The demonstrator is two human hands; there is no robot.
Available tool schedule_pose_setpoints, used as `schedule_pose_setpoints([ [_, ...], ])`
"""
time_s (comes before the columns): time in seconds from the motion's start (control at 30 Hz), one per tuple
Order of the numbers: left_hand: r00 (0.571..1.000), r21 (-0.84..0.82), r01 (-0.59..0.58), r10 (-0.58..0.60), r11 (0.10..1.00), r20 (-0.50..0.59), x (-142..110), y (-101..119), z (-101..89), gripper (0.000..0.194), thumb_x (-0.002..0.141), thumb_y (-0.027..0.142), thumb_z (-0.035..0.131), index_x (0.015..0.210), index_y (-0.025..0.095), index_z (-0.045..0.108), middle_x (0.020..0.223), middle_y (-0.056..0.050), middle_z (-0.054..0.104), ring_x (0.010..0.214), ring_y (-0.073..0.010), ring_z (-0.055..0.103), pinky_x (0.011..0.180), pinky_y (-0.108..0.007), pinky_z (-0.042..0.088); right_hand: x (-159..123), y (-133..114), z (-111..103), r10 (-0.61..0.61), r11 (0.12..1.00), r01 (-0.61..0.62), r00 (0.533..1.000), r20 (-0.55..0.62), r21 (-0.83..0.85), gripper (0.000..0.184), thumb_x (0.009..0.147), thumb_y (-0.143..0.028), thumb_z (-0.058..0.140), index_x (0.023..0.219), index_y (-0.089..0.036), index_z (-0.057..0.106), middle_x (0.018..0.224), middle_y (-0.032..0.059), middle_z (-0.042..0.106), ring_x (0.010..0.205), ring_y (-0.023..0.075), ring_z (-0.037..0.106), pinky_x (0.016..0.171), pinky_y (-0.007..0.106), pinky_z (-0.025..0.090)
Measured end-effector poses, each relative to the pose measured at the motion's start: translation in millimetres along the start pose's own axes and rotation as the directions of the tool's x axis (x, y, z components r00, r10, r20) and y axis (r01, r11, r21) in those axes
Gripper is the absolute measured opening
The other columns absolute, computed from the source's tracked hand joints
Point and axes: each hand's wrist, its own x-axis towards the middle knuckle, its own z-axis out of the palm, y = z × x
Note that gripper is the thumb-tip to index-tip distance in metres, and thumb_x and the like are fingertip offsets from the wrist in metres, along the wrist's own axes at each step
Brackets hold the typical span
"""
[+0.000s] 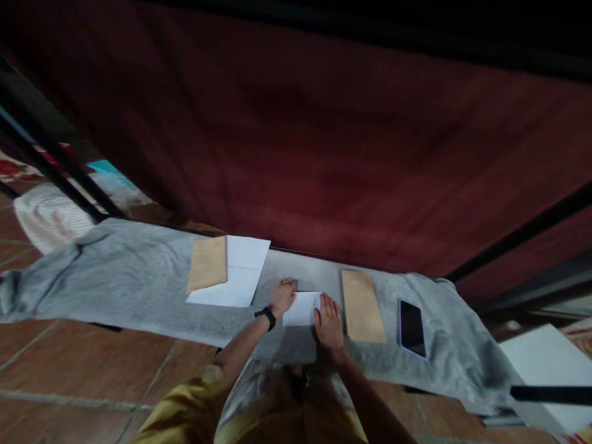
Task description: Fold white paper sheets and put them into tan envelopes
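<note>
A small folded sheet of white paper [303,309] lies on the grey cloth between my two hands. My left hand [282,298], with a black band at the wrist, rests on its left edge near the top corner. Flat along the right edge of the paper lies my right hand [329,322], fingers stretched forward. Both hands press down on the paper rather than grip it. Just right of my right hand is a stack of brown envelopes [364,306]. To the left, another brown envelope [208,264] overlaps a larger creased white sheet [247,271].
A phone [411,328] lies right of the envelopes. The grey cloth [139,277] covers a long, narrow bench. Behind it hangs a dark red curtain [324,154] between black metal bars. A tiled floor [115,370] shows below, and a white board [550,364] stands at the right.
</note>
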Motion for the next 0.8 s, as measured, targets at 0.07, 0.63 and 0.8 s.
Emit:
schedule_pose_setpoints([
  [0.07, 0.998, -0.032, -0.018, 0.016, 0.999, -0.066, 0, 4, -9.4, 0.013, 0.089, 0.01, 0.057, 0.09, 0.02, 0.065, 0.092, -0.005, 0.07, 0.094, -0.0222, 0.067, 0.091, -0.035, 0.049, -1, 4, 0, 0.096, 0.975, -0.084, 0.994, -0.05, 0.206, 0.054, 0.106, -0.036, 0.036, 0.155, -0.013, 0.041, 0.155, 0.016, 0.05, 0.142, 0.0258, 0.047, 0.12, 0.049, 0.034],
  [0.63, 0.969, 0.002, -0.247, 0.247, 0.969, -0.006, -99, -28, 28.7, 0.033, 0.099, 0.015, 0.043, 0.118, 0.024, 0.068, 0.13, -0.005, 0.07, 0.124, -0.0198, 0.061, 0.111, -0.04, 0.047, -3, 12, -6, 0.309, 0.882, -0.256, 0.948, -0.076, 0.395, 0.055, 0.105, -0.039, 0.027, 0.148, -0.013, 0.05, 0.147, 0.016, 0.057, 0.138, 0.0244, 0.052, 0.116, 0.046, 0.043],
  [0.8, 0.972, -0.013, -0.231, 0.23, 0.973, -0.042, -106, -24, 30.2, 0.034, 0.095, 0.013, 0.047, 0.118, 0.024, 0.069, 0.139, -0.005, 0.065, 0.132, -0.0202, 0.056, 0.114, -0.04, 0.046, -2, -9, -12, 0.016, 0.968, -0.022, 1.0, 0.024, 0.251, 0.049, 0.102, -0.022, 0.031, 0.144, -0.017, 0.056, 0.151, 0.0105, 0.055, 0.141, 0.0203, 0.049, 0.118, 0.043, 0.041],
])
